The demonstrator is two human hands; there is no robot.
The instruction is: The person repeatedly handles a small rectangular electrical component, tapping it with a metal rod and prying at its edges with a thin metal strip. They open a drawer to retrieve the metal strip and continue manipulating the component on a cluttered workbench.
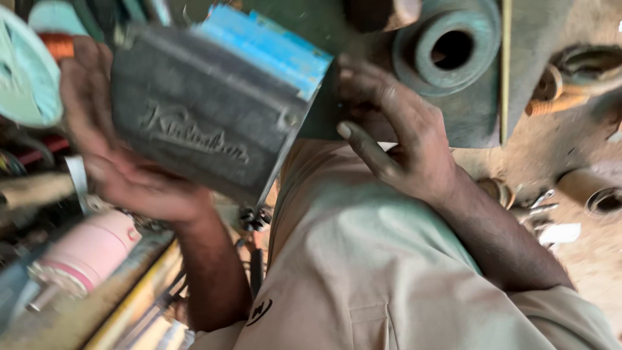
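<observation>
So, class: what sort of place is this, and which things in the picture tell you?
Probably a repair workshop: both hands hold a grimy grey metal casing, a heavy cast pulley-like part lies beyond, and loose metal parts litter the dirt floor.

Grey metal housing [201, 123] gripped between two bare hands, close to the camera.

Held tilted, raised lettering on the dark grey face, a blue painted part [269, 48] along its upper edge. Left hand [113, 152] wrapped round the left side and underside, right hand [398, 136] pressed to the right edge, fingers curled. Below, beige trousers [369, 266]. Upper right, a green-grey pulley wheel [450, 48] on the dirt floor [583, 149]. Lower left, a pink cylinder [87, 253] among blurred clutter.
</observation>
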